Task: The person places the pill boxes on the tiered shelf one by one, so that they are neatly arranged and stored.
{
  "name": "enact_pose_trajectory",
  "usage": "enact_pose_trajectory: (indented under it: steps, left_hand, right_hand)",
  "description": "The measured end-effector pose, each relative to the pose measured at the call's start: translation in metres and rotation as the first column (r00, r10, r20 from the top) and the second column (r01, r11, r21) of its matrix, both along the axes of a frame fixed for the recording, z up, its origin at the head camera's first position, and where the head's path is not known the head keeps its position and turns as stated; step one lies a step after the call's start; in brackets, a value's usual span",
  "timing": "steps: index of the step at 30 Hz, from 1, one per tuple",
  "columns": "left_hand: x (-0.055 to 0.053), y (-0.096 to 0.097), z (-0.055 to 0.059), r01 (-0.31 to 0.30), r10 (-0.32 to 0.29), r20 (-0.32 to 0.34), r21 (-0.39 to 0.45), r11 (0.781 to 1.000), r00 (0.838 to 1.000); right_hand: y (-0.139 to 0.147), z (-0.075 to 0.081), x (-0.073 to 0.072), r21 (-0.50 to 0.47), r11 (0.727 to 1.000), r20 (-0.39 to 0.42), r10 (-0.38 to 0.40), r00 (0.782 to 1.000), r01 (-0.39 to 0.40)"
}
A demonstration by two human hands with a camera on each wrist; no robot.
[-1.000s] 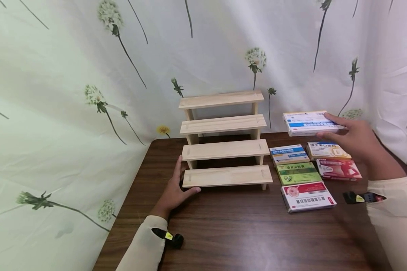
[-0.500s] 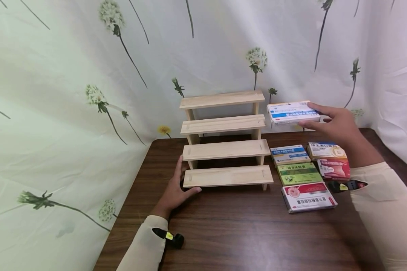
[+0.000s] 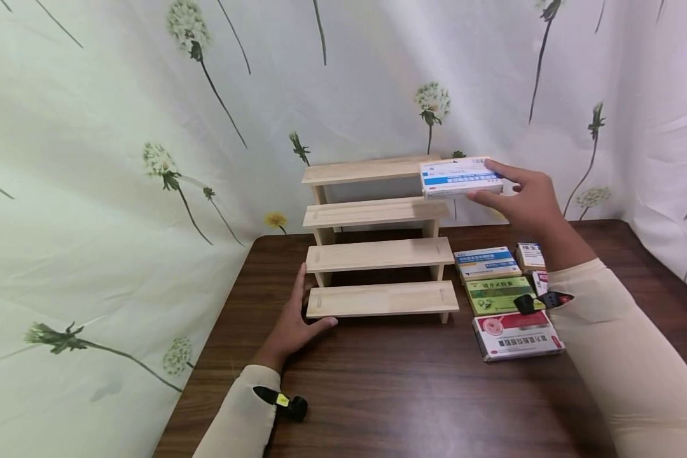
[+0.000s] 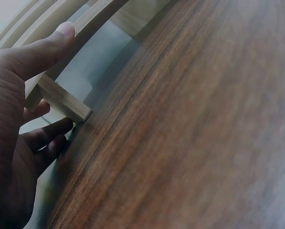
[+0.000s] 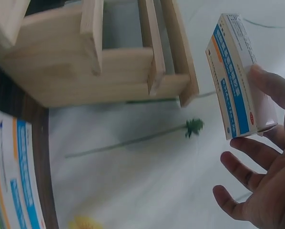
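A pale wooden stepped shelf [image 3: 378,254] stands on the brown table. My left hand [image 3: 291,331] grips the left end of its lowest step: in the left wrist view the thumb [image 4: 47,50] lies along the step and the other fingers curl behind the leg. With thumb and fingers, my right hand [image 3: 523,197] pinches a white-and-blue medicine box [image 3: 458,177] by its right end. Held in the air and lying flat, the box overlaps the right ends of the upper two steps in the head view. The right wrist view shows this box [image 5: 233,81] apart from the shelf's wood.
Right of the shelf, several medicine boxes lie on the table: a blue-and-white one [image 3: 486,262], a green one [image 3: 495,296], a red-and-white one [image 3: 515,337]. Two more, one white [image 3: 529,256], are partly behind the right arm. A flower-print curtain [image 3: 366,83] hangs behind the table.
My right hand has carried the medicine box left and slightly up, from above the other boxes to the shelf's upper right. My left hand has stayed at the lowest step.
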State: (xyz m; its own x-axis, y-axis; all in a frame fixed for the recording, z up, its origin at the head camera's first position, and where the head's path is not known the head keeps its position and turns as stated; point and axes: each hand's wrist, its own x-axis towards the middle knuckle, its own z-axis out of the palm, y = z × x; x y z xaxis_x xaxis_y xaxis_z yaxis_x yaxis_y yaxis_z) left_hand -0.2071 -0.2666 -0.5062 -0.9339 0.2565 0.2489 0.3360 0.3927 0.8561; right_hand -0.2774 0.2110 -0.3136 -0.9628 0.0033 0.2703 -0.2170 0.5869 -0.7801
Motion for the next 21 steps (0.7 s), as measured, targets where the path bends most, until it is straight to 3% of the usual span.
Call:
enact_pose_trajectory:
  steps: [9, 14, 21]
  left_hand:
    - [0.000, -0.001, -0.001, -0.015, 0.015, 0.012, -0.025, 1.000, 1.000]
    - [-0.001, -0.002, -0.001, -0.011, 0.011, 0.009, -0.018, 1.000, 1.000]
    - [0.002, -0.001, 0.001, 0.014, -0.014, 0.002, -0.013, 1.000, 1.000]
  right_hand:
    - [-0.035, 0.007, -0.009, -0.021, 0.999, -0.104, 0.033, 0.994, -0.035]
    - [-0.053, 0.010, -0.020, 0.061, 0.998, -0.193, 0.018, 0.981, -0.007]
    - [-0.080, 0.012, -0.043, 0.166, 0.985, -0.262, 0.089, 0.961, -0.046]
